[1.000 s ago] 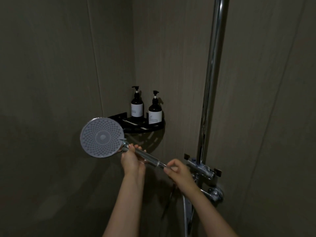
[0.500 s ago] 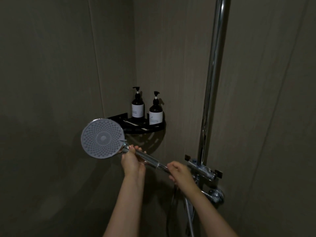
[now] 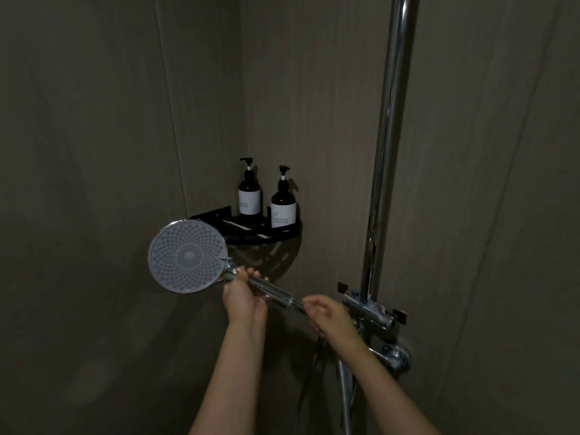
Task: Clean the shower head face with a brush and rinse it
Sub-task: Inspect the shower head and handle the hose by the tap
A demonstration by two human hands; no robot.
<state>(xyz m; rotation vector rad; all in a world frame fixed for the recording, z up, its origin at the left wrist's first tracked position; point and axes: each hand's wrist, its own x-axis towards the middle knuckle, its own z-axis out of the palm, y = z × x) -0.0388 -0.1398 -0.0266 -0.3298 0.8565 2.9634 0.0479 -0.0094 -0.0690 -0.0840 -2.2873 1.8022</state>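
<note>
Shower corner: two pump bottles [image 3: 266, 197], two hands [image 3: 282, 304].

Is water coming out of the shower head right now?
Off, it seems: no spray shows at the shower head face. Left hand and right hand grip its handle.

Shower head [image 3: 187, 255] face-up toward camera, left hand [image 3: 241, 296] gripping handle, right hand [image 3: 328, 313] at hose end

the shower head [image 3: 188, 255] sits left of centre in the frame, its round grey face dotted with rings of small nozzles and turned toward the camera. its chrome handle [image 3: 270, 291] slants down to the right toward the middle of the frame, the head tilted slightly upward.
</note>
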